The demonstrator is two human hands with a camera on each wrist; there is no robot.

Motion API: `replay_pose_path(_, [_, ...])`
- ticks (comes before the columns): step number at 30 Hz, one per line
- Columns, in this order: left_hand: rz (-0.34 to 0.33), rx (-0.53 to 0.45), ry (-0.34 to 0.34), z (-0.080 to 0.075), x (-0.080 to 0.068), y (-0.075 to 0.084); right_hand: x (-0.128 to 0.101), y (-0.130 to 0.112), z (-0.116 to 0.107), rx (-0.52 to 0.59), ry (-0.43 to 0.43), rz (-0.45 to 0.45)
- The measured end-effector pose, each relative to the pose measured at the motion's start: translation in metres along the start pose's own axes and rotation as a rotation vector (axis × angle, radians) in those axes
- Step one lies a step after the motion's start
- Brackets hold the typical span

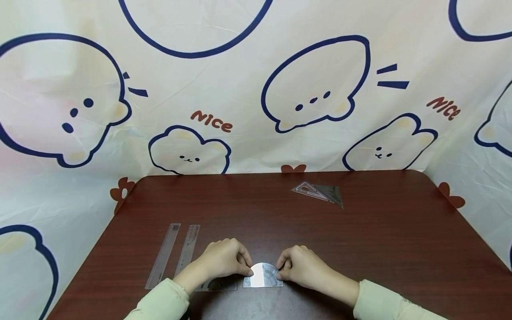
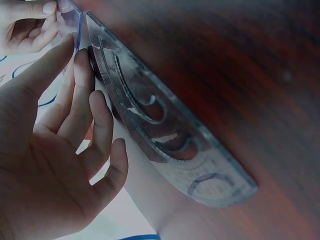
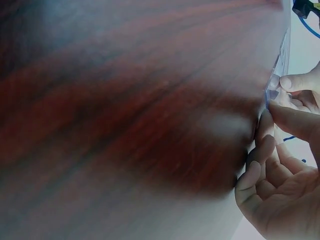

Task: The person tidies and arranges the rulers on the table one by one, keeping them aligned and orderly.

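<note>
we pinch clear half-round plastic protractor by opposite edges, left hand and right hand both gripping it, likely for steadiness.

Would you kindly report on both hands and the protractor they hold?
Left hand and right hand pinching opposite sides of clear protractor. Second protractor close by, to its left. Nothing visibly blocking.

This looks like a small curtained-off corner, whether of a home or a studio cannot be told: pale cloth printed with blue-outlined cartoon figures surrounds a wood-grain bench on three sides.
</note>
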State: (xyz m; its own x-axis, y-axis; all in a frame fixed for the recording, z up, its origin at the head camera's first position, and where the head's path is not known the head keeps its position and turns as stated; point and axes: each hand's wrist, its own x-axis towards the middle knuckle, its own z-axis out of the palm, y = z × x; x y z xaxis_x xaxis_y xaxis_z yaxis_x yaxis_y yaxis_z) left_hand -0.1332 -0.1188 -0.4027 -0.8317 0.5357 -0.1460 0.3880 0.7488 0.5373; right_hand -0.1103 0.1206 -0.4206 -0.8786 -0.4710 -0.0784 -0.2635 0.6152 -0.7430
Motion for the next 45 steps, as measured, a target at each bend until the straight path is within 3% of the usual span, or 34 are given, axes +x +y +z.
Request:
replay_pose_path(24, [-0.012,0.022,-0.002,0.001,0.003,0.000,0.001,0.003,-0.002,0.015,-0.001,-0.001])
replay_pose_path(45, [0.036,0.012,0.107,-0.002,0.024,0.009,0.001,0.008,-0.027,0.062,0.043,-0.001])
